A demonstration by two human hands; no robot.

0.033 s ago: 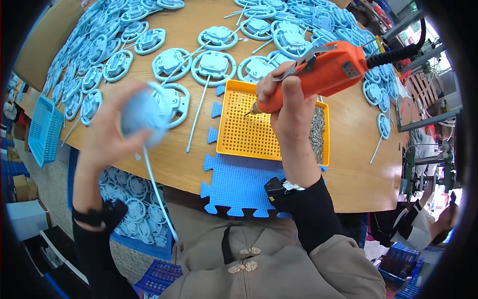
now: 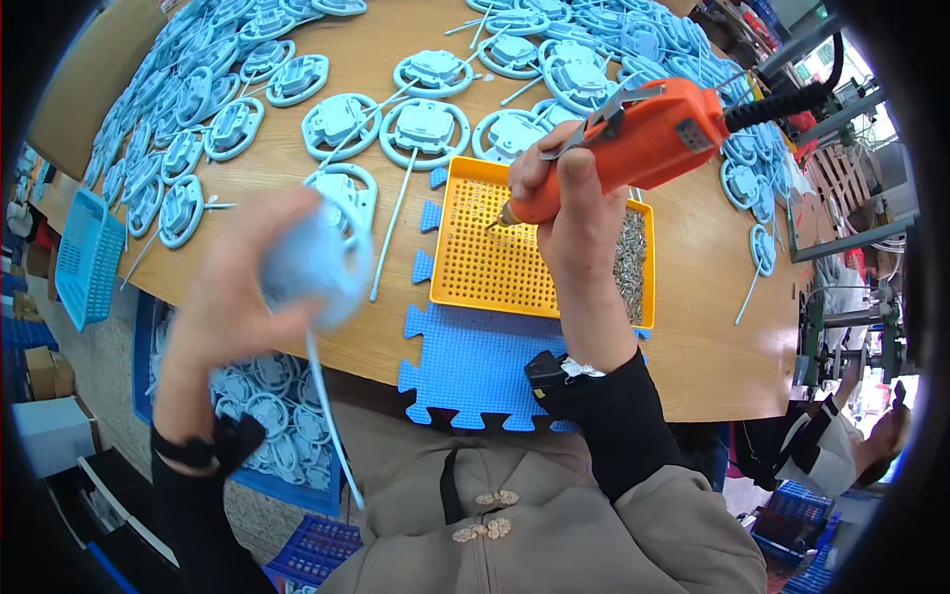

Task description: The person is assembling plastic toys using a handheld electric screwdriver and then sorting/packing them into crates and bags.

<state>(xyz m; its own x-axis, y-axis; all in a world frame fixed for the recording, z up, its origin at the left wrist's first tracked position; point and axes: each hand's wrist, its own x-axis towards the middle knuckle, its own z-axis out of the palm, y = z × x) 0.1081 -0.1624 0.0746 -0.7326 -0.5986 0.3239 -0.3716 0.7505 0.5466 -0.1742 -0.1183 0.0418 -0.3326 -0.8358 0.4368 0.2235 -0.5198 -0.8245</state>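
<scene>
My left hand (image 2: 242, 282), blurred by motion, grips a light-blue plastic wheel-shaped part (image 2: 322, 267) left of the tray. A thin light-blue cord (image 2: 332, 416) hangs from the part past the table edge. My right hand (image 2: 584, 218) is wrapped round an orange electric screwdriver (image 2: 643, 139). Its bit points down and left over a yellow perforated tray (image 2: 485, 287), where rows of small holes show. Many small metal screws (image 2: 630, 262) lie heaped at the tray's right end, partly hidden by my right wrist. Beneath the tray is a blue foam mat (image 2: 485, 366).
Similar light-blue parts (image 2: 426, 129) with thin cords cover the table's back and left. More fill a blue crate (image 2: 267, 480) below the front edge. A light-blue basket (image 2: 89, 262) stands at the left. The screwdriver's black coiled cable (image 2: 782, 107) runs to the upper right. Another person (image 2: 841, 445) is at far right.
My left hand has moved right and slightly down with the wheel-shaped part, and the hanging cord swings along. My right hand and the screwdriver stay almost in place.
</scene>
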